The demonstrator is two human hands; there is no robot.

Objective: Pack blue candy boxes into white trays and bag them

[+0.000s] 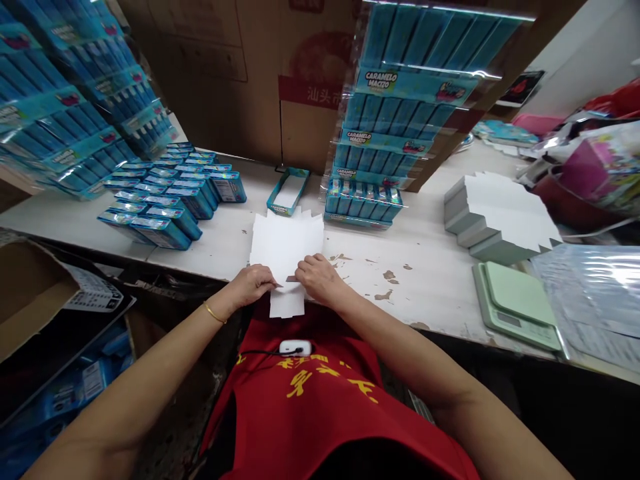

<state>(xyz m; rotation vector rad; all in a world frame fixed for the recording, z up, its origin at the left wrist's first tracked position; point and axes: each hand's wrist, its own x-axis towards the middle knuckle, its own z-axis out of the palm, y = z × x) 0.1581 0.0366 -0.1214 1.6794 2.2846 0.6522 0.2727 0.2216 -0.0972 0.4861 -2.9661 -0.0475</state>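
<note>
Here, white card blank (287, 240): it lies printless side up on the bench (430, 303), straight in front of the person, its far edge just beside the open blue tray (272, 201); the narrow near flap (287, 305) appears to reach past the bench's front edge.
Left hand (254, 283): thumb and forefinger come together in a pinch on the left edge, where the blank narrows to the flap; the other fingers curl inward.
Right hand (319, 275): fingers bunched and bent down on the opposite side of that narrowing; the thumb is hidden, so I cannot tell whether it pinches the card or only presses it.
Brown strip (293, 279): a small dark patch by the right fingertips, perhaps a slot or a gap; too small to tell.
Weight and stiffness: probably very light, thin but springy board, likely to bend cleanly along a crease and to kink elsewhere if forced.
Surface: looks smooth, so it may slide on the bench unless one hand steadies it.
Best hold: both side edges close to the narrowing, with fingertips only; the notched edges and small tabs look easiest to crumple.
Stack of cut card (500, 213): similar white, notched pieces piled towards the right, behind the green scale (520, 293).
</note>
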